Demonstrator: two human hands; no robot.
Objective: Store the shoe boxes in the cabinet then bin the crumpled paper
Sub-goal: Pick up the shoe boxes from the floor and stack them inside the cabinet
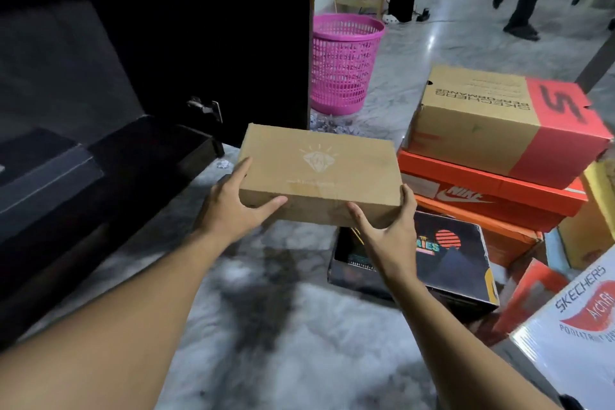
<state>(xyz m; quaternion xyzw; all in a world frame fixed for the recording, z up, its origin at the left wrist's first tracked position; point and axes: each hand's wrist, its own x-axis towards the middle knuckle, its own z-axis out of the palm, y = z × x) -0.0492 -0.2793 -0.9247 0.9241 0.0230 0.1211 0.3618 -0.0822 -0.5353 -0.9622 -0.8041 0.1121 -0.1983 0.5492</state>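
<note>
Both the left hand (233, 210) and right hand (391, 236) grip the plain brown shoe box (319, 166).

- Left hand (229, 210): bare, with slender fingers.
- Left forearm (133, 309): bare down to the picture's edge.
- Right hand (389, 240): bare.
- Right forearm (449, 326): bare likewise, slim at the wrist.

Matt brown cardboard box (319, 173); pink plastic basket (344, 63) (open mesh); glossy marbled floor (283, 326).
</note>
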